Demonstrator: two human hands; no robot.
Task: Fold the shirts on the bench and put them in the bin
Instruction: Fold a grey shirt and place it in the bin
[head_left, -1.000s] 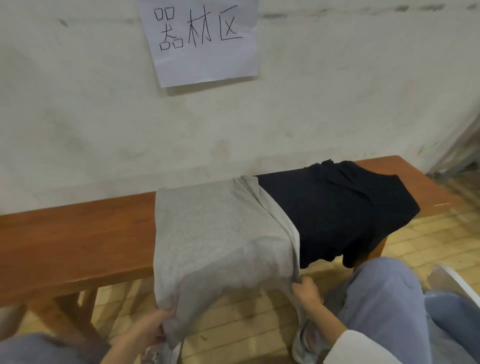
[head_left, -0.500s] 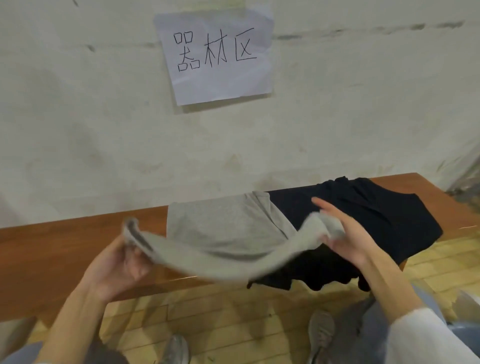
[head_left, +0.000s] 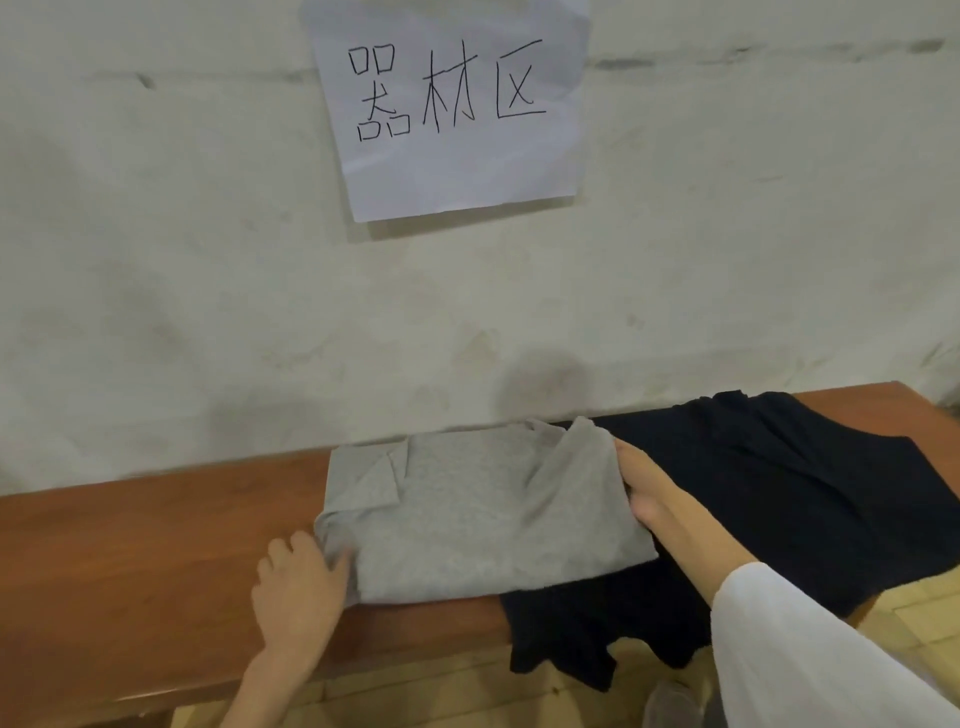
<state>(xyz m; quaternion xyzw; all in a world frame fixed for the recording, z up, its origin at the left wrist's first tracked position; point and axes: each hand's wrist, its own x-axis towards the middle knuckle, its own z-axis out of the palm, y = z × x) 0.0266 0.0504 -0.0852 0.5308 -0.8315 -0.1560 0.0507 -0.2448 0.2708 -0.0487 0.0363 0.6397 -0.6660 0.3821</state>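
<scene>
A grey shirt (head_left: 478, 514) lies folded flat on the wooden bench (head_left: 130, 561), its right part overlapping a black shirt (head_left: 789, 499) that is spread out and hangs over the bench's front edge. My left hand (head_left: 298, 592) grips the grey shirt's lower left corner, fingers curled at the cloth's edge. My right hand (head_left: 644, 493) holds the shirt's right edge, with its fingertips hidden under the fabric. No bin is in view.
The bench stands against a pale wall with a paper sign (head_left: 447, 104) taped above it. Bare bench top stretches to the left of the grey shirt. Yellow wood flooring (head_left: 909, 613) and a shoe (head_left: 670, 706) show below the bench.
The grey shirt's hanging lower half was lifted by both hands and laid over onto the bench, so it is now folded. Both hands came down to the shirt's side edges.
</scene>
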